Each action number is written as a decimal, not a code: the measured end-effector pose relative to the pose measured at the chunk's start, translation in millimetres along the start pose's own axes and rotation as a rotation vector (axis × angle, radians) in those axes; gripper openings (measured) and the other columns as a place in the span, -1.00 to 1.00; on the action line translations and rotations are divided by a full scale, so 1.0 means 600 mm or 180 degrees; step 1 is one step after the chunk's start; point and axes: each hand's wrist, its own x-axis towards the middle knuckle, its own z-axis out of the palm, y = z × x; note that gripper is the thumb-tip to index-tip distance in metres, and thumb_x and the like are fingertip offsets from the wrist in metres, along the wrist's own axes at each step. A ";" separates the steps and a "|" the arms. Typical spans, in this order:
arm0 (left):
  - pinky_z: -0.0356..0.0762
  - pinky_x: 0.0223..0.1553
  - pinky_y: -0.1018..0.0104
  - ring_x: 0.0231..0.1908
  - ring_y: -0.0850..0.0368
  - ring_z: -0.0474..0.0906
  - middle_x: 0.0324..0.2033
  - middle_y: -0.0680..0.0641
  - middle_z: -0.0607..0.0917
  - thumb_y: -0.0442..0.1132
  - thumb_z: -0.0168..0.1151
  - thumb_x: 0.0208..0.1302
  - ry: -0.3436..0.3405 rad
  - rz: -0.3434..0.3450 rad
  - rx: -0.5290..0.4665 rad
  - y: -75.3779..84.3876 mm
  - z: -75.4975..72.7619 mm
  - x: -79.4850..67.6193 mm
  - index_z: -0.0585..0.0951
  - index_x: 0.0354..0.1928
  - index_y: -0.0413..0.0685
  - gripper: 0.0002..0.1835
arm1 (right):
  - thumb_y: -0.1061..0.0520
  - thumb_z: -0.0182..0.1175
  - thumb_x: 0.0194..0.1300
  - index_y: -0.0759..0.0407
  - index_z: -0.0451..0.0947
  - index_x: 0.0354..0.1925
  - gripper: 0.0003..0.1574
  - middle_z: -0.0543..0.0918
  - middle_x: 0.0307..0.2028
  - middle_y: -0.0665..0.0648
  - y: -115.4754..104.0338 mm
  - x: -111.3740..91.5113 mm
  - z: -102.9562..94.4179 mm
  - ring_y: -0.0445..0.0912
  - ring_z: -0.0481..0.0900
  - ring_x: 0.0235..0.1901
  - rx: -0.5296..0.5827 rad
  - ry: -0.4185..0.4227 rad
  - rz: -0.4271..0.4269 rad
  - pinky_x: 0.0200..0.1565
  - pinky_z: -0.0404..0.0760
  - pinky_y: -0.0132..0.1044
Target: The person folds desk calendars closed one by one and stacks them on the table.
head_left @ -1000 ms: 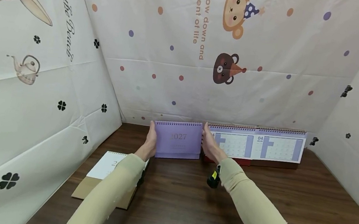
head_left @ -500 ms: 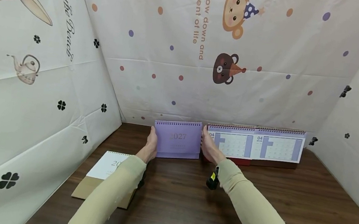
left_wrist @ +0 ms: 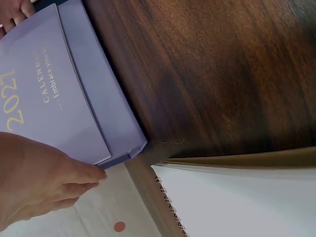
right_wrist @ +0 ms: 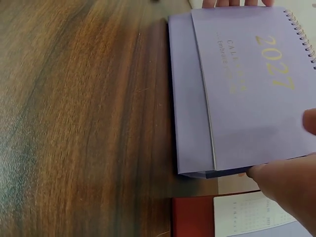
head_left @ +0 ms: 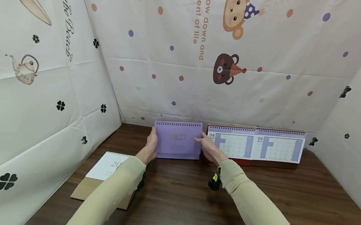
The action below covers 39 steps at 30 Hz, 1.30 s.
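In the head view a purple 2027 desk calendar [head_left: 177,140] stands upright at the back of the table. Against its left side edge rests my left hand [head_left: 151,144], fingers fairly straight, as the left wrist view also shows. My right hand [head_left: 208,145] grips the right edge: the thumb [right_wrist: 309,121] lies on the purple cover and the other fingers sit at the side, partly hidden. Just to the right stands a calendar with a red base [head_left: 241,162], open at month 04. Beside that is another calendar [head_left: 278,147] with a brown base, also showing 04.
A white calendar [head_left: 99,166] with a tan base lies at the left front, partly covered by my left sleeve. The dark wooden table [head_left: 189,210] ends at a patterned cloth backdrop [head_left: 156,87] behind and on both sides.
My right thumb has come round onto the front of the purple calendar; before, the right hand lay along its side edge. The left hand and the other calendars stay nearly the same.
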 end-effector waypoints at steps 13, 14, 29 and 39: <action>-0.17 0.33 0.19 0.34 0.07 -0.13 0.35 -0.02 0.02 0.10 -0.50 0.41 0.0059 0.0377 -0.0119 0.014 -0.003 -0.013 0.08 0.32 0.05 -0.46 | 0.32 -0.23 0.36 0.14 -0.30 0.39 -0.25 -0.18 0.40 0.17 -0.021 -0.023 0.010 0.09 -0.17 0.36 -0.0603 0.0153 -0.0285 0.31 -0.08 -0.02; -0.15 0.32 0.19 0.33 0.07 -0.09 0.33 -0.04 0.06 0.09 -0.49 0.41 0.0067 0.0412 -0.0135 0.014 -0.003 -0.014 0.11 0.30 0.02 -0.47 | 0.32 -0.23 0.36 0.14 -0.29 0.39 -0.25 -0.16 0.39 0.19 -0.022 -0.025 0.010 0.09 -0.14 0.36 -0.0680 0.0181 -0.0327 0.31 -0.05 -0.02; 0.15 0.06 0.19 -0.06 0.05 0.24 -0.12 -0.07 0.35 0.16 -0.36 0.37 0.0219 0.0528 -0.0262 0.034 0.000 -0.034 0.29 0.00 -0.02 -0.54 | 0.19 -0.17 0.39 0.17 -0.09 0.38 -0.35 0.19 0.28 0.33 -0.050 -0.057 0.001 0.15 0.21 0.23 -0.1804 0.0483 -0.0749 0.18 0.27 -0.04; 0.18 -0.12 0.22 -0.25 0.07 0.21 -0.34 -0.02 0.31 0.12 -0.23 0.36 0.0260 0.0570 -0.0570 0.047 0.005 -0.052 0.33 -0.32 -0.04 -0.63 | 0.22 -0.10 0.35 0.34 0.09 0.30 -0.42 0.40 0.12 0.39 -0.068 -0.075 -0.012 0.15 0.46 0.02 -0.2311 0.0589 -0.1109 -0.03 0.48 -0.06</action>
